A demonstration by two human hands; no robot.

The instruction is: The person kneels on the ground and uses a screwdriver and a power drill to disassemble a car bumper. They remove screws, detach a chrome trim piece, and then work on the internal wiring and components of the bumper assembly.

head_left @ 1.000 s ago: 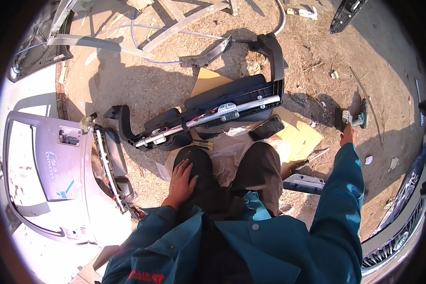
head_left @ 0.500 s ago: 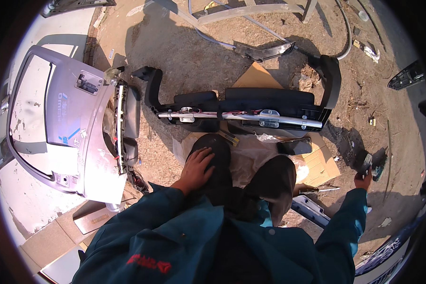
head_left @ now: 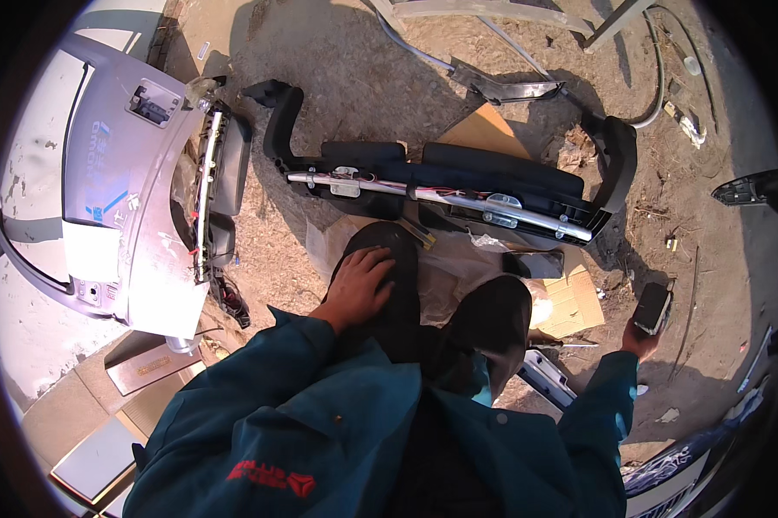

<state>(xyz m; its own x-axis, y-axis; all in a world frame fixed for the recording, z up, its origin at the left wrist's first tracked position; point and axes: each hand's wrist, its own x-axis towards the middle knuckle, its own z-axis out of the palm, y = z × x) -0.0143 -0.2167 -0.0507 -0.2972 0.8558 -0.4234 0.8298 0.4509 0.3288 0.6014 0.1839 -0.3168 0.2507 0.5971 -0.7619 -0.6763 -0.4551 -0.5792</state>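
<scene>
My right hand [head_left: 639,338] has come in off the dirt ground [head_left: 363,78], now raised and gripping a small dark device [head_left: 653,306]. My left hand [head_left: 360,283] stays flat, fingers spread, on my left knee [head_left: 387,259], beside the black bumper part [head_left: 458,186].

Looking like an outdoor car-dismantling yard — bare sandy ground [head_left: 354,78], a silver-grey plastic car bumper [head_left: 126,216], a long black plastic bumper carrier [head_left: 458,177], flattened brown cardboard [head_left: 575,302] lying about.

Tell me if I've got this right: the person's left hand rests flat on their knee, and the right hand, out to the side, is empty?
Not quite. In the head view the right hand is not empty: it holds a small dark boxy object. The left hand does rest flat on the knee of the dark trousers.
</scene>
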